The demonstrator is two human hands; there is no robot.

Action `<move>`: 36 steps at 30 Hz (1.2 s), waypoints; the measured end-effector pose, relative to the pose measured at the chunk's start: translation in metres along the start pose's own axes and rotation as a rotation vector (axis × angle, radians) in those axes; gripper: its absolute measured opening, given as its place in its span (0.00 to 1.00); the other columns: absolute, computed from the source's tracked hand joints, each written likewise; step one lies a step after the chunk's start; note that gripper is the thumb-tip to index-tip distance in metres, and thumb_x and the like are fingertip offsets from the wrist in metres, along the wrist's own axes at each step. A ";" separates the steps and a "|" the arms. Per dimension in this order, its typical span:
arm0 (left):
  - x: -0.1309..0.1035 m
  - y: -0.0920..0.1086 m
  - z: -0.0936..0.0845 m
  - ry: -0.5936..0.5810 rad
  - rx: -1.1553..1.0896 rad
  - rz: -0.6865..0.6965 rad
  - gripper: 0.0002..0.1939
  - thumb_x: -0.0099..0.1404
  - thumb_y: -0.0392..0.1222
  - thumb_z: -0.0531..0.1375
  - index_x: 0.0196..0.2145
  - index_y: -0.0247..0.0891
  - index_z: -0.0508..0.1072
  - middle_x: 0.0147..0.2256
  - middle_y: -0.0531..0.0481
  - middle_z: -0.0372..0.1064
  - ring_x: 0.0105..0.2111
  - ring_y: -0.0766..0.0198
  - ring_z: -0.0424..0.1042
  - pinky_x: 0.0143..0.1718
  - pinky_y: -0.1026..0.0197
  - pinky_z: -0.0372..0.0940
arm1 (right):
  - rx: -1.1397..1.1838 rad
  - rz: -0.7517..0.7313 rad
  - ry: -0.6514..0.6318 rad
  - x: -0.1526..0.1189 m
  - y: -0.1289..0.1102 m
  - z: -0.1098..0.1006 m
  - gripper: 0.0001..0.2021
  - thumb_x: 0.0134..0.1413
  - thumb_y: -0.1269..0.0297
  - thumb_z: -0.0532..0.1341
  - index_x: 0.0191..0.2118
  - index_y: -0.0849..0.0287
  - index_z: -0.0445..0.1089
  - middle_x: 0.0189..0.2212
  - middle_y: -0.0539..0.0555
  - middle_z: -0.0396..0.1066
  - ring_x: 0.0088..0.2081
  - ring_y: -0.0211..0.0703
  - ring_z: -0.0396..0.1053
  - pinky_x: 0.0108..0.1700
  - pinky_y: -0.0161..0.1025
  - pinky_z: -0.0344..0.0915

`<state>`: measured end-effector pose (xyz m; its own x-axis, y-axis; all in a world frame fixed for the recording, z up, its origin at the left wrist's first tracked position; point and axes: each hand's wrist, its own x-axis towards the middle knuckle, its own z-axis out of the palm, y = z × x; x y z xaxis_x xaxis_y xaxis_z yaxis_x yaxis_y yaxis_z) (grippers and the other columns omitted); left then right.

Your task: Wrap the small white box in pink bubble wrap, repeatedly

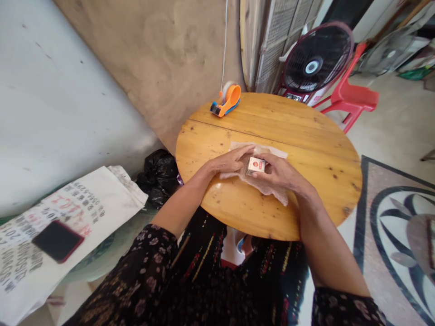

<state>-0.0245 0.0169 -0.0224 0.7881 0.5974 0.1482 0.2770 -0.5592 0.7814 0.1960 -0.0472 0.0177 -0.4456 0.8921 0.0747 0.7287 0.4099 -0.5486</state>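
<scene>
A small white box point(256, 165) with a red round mark stands over a sheet of bubble wrap point(277, 194) on the round wooden table. My right hand point(280, 172) grips the box from the right, thumb on the near side and fingers on the far side. To the left of the box, my left hand point(233, 160) lies over the wrap with its fingers stretched out toward the far edge of the sheet. Whether the left fingertips touch the box, I cannot tell.
An orange tape dispenser point(231, 99) sits at the table's point(322, 167) far left edge. Behind it stand a fan point(312, 68) and a red chair point(353, 95). On the left are a black bag point(158, 174) and a phone point(58, 241) on a white printed sack point(102, 194).
</scene>
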 end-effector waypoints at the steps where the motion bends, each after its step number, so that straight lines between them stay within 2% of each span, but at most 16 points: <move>1: 0.001 -0.001 0.000 0.001 -0.050 -0.008 0.46 0.52 0.34 0.52 0.69 0.38 0.47 0.69 0.39 0.47 0.67 0.47 0.54 0.65 0.41 0.55 | 0.007 -0.013 0.007 0.000 0.001 0.000 0.28 0.54 0.50 0.63 0.58 0.55 0.68 0.52 0.58 0.73 0.47 0.57 0.72 0.47 0.50 0.68; 5: 0.003 -0.004 0.001 0.002 -0.178 -0.003 0.47 0.49 0.34 0.53 0.68 0.34 0.48 0.70 0.37 0.44 0.69 0.46 0.49 0.68 0.41 0.47 | 0.040 -0.066 0.075 0.000 0.006 0.001 0.30 0.52 0.47 0.65 0.59 0.54 0.67 0.54 0.59 0.71 0.48 0.58 0.72 0.47 0.51 0.69; 8: 0.003 -0.006 0.001 0.013 -0.200 0.016 0.47 0.49 0.32 0.52 0.68 0.36 0.49 0.70 0.38 0.45 0.69 0.47 0.50 0.68 0.41 0.46 | 0.077 -0.058 0.071 0.000 0.010 0.002 0.30 0.50 0.47 0.66 0.58 0.53 0.67 0.54 0.59 0.70 0.47 0.57 0.72 0.46 0.52 0.71; 14: 0.003 -0.008 0.002 0.080 -0.229 0.038 0.46 0.50 0.31 0.53 0.68 0.37 0.51 0.68 0.39 0.50 0.68 0.49 0.52 0.67 0.42 0.50 | 0.111 -0.041 0.050 0.000 0.009 0.001 0.30 0.51 0.47 0.66 0.57 0.54 0.67 0.54 0.60 0.69 0.47 0.57 0.72 0.47 0.53 0.71; 21: 0.002 -0.005 0.002 0.168 -0.195 0.044 0.43 0.50 0.31 0.55 0.66 0.37 0.56 0.65 0.37 0.57 0.65 0.46 0.57 0.65 0.41 0.54 | 0.094 -0.033 0.056 -0.001 0.013 0.003 0.34 0.48 0.45 0.66 0.60 0.53 0.66 0.57 0.60 0.68 0.50 0.59 0.71 0.50 0.55 0.70; 25: 0.002 -0.003 0.001 0.197 -0.241 0.033 0.42 0.51 0.31 0.55 0.65 0.37 0.57 0.62 0.36 0.61 0.63 0.48 0.62 0.61 0.42 0.60 | 0.078 -0.024 0.059 0.000 0.014 0.004 0.36 0.48 0.45 0.66 0.61 0.54 0.64 0.61 0.62 0.63 0.57 0.63 0.66 0.56 0.59 0.66; 29: 0.003 -0.006 0.002 0.221 -0.253 0.061 0.40 0.51 0.32 0.55 0.64 0.36 0.59 0.61 0.35 0.63 0.62 0.48 0.63 0.62 0.42 0.58 | 0.050 -0.014 0.068 0.000 0.015 0.004 0.39 0.47 0.44 0.67 0.63 0.55 0.61 0.63 0.64 0.61 0.61 0.66 0.62 0.59 0.62 0.62; 33: 0.003 -0.003 0.001 0.222 -0.263 0.062 0.39 0.50 0.32 0.55 0.62 0.37 0.62 0.61 0.38 0.64 0.61 0.48 0.64 0.61 0.43 0.60 | 0.082 -0.047 0.052 0.000 0.014 0.003 0.38 0.48 0.45 0.67 0.63 0.53 0.61 0.61 0.62 0.62 0.60 0.64 0.64 0.57 0.60 0.64; 36: 0.000 0.003 -0.001 0.238 -0.257 0.024 0.37 0.49 0.33 0.54 0.59 0.34 0.65 0.60 0.38 0.65 0.60 0.49 0.65 0.61 0.44 0.61 | 0.103 -0.081 0.049 0.000 0.011 0.001 0.34 0.49 0.48 0.67 0.60 0.52 0.63 0.59 0.60 0.64 0.57 0.62 0.67 0.55 0.56 0.67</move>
<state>-0.0239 0.0158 -0.0193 0.6341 0.7198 0.2824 0.0883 -0.4302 0.8984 0.2031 -0.0430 0.0105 -0.4730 0.8662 0.1612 0.6329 0.4613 -0.6218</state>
